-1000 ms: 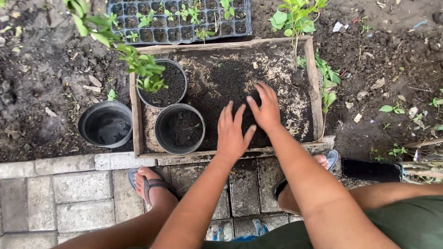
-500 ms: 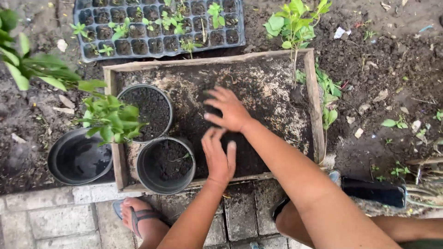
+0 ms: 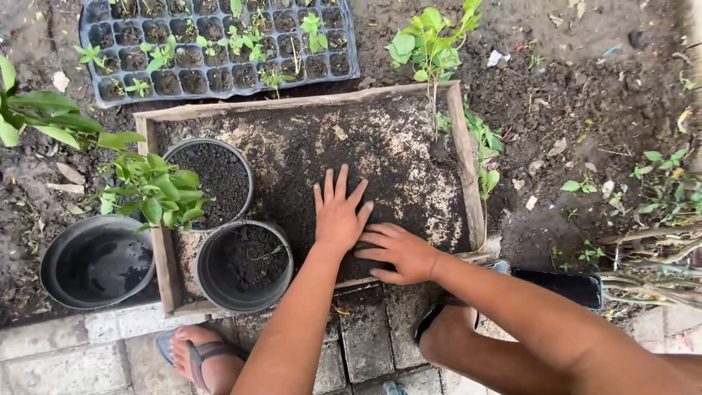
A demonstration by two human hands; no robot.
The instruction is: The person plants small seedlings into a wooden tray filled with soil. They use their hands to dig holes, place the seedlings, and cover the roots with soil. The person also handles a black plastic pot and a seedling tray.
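While both hands rest in the wooden tray (image 3: 458,157), L hand (image 3: 338,212) lies flat, palm down, fingers spread, on the dark soil (image 3: 351,157) near tray's front centre; grips nothing. R hand (image 3: 398,252) sits just beside it, toward front edge, fingers extended sideways, pressed onto the same soil, touching L hand's heel; also open, holding nothing. Soil fills most of tray, w/ pale flecks on top. Inside tray, left end: two black pots, rear pot (image 3: 212,175) full of soil, front pot (image 3: 245,263) only partly filled. Third black pot (image 3: 95,263) stands outside tray, to left, on bare ground. Seedling tray (image 3: 219,47) w/ small green sprouts lies behind wooden tray. Sandalled foot (image 3: 201,355) on paving bricks (image 3: 66,366) at front.
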